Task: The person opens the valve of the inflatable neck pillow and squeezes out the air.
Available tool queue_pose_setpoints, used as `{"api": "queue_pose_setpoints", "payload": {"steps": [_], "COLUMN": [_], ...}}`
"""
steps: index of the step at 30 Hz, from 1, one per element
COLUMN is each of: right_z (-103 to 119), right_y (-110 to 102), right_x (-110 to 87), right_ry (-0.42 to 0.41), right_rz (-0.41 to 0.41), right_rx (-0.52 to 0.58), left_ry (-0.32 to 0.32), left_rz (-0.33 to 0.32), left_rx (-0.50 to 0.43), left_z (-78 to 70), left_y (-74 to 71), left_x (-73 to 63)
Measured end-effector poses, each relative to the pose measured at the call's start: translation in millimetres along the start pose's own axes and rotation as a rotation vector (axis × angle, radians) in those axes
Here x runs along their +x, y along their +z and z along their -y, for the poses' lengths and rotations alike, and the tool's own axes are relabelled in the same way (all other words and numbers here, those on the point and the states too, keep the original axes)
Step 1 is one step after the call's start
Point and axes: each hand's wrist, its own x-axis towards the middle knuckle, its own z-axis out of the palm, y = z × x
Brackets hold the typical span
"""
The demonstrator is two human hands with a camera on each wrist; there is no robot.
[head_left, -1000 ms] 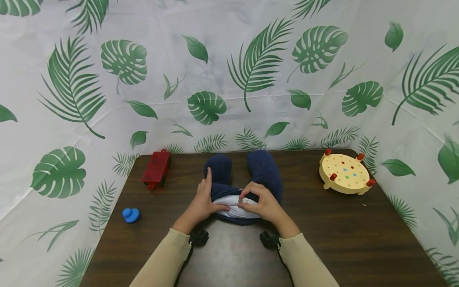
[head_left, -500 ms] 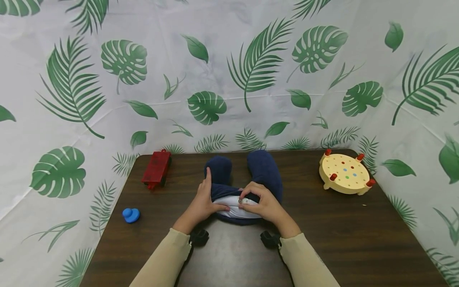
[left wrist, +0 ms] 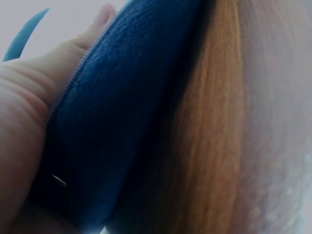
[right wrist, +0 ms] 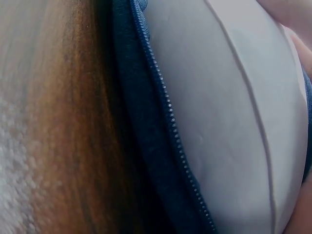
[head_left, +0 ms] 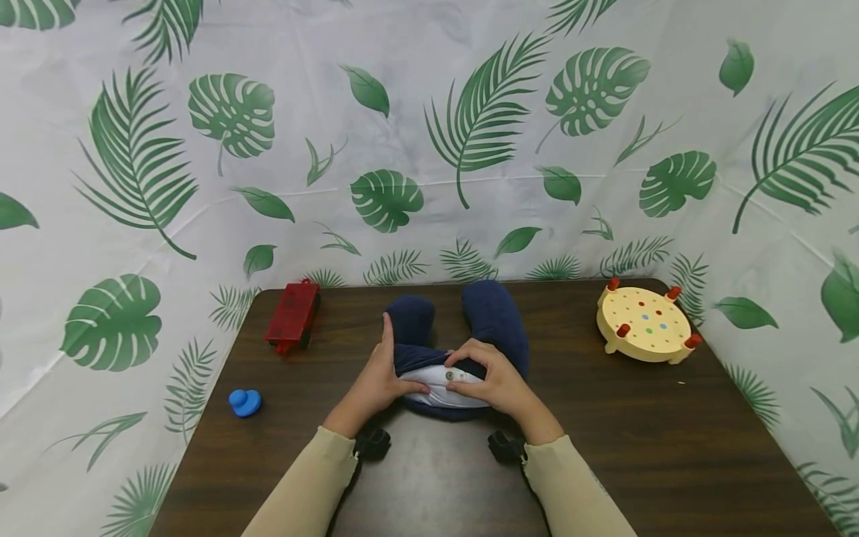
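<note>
A navy neck pillow (head_left: 498,317) lies on the table with its two arms pointing away from me. Its near side is unzipped, showing white inner fabric (head_left: 432,378); zip teeth (right wrist: 173,119) line the gap in the right wrist view. My left hand (head_left: 377,382) holds the pillow's left side, thumb on the white fabric and index finger extended along the left arm. My right hand (head_left: 502,382) grips the right side of the opening, fingers curved and thumb on the white fabric. A small round greyish thing (head_left: 450,375) sits between its thumb and index finger, apparently untouched.
A red toy wagon (head_left: 294,315) stands at the back left, with a blue knob-shaped piece (head_left: 244,403) nearer. A round yellow toy with red pegs (head_left: 646,326) lies back right. A tiny pale scrap (head_left: 681,382) is near it. Leaf-patterned cloth hangs behind.
My right index finger and thumb have parted slightly, leaving the small round thing in the gap between them. My left index finger has shifted a little. The pillow stays in place.
</note>
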Motion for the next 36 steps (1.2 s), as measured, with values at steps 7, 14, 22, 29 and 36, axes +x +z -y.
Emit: {"api": "queue_pose_setpoints", "payload": {"steps": [7,14,22,29,36], "right_z": [-3.7,-1.7,3.1,8.4,10.7], "right_y": [-0.4,-0.3,-1.6,0.4,2.5], "right_x": [0.1,0.8,2.9,3.1,4.0], "right_ry": [-0.034,-0.075,-0.084,-0.071,-0.058], "right_rz": [-0.005,-0.006,-0.013,-0.031,-0.042], "right_rx": [0.004,0.033,0.026,0.044,0.054], "left_ry": [0.005,0.024,0.092,0.117,0.13], "left_rz": [0.008,-0.002,-0.027,-0.047,-0.1], "left_rx": [0.022,0.071,0.108,0.134,0.125], "left_z": [-1.2,-1.5,-2.2,-1.1,-1.3], "left_y": [-1.2,-1.3,-3.0,-2.5,-0.9], "left_x": [-0.2,-0.8,-0.2,-0.9,-2.4]}}
